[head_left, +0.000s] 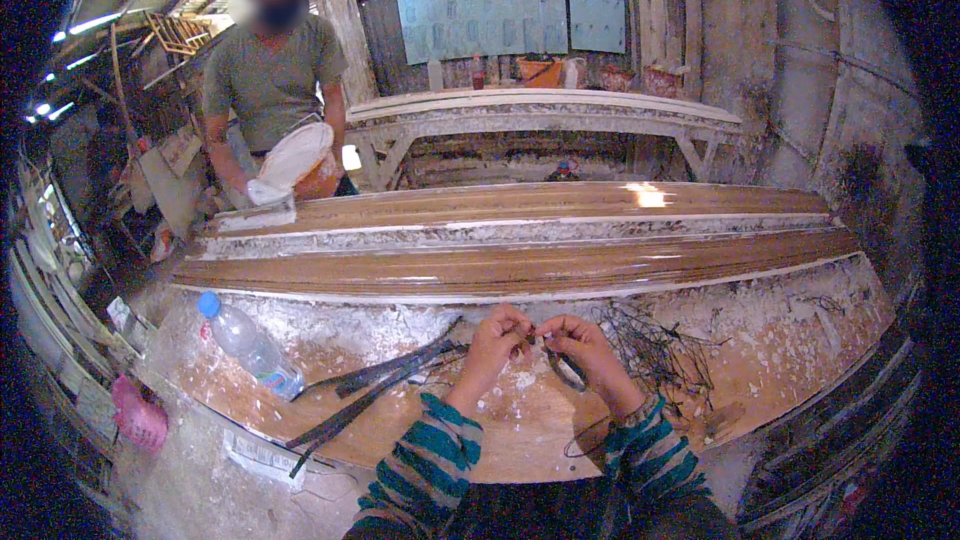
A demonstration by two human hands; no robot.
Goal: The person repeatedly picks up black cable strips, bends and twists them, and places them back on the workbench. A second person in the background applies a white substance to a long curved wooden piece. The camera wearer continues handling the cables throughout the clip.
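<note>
Both hands meet above the near part of the table, fingertips almost touching. My left hand (497, 342) is closed in a pinch, and what it pinches is too small to name. My right hand (582, 344) is pinched too, with a dark, narrow loop (568, 370) hanging just below its fingers. Whether that loop is a bent strip or a tool I cannot tell. Long black strips (375, 386) lie to the left of my left hand. Beside my right hand spreads a tangle of thin black strips (665, 355).
A clear plastic bottle with a blue cap (245, 340) lies at the left. Two long, glossy brown panels (500, 265) with white edges run across the table. Opposite, a person (270, 80) holds a pale-coated orange container (305, 162). Behind stands a white bench (560, 115); a pink container (140, 412) sits lower left.
</note>
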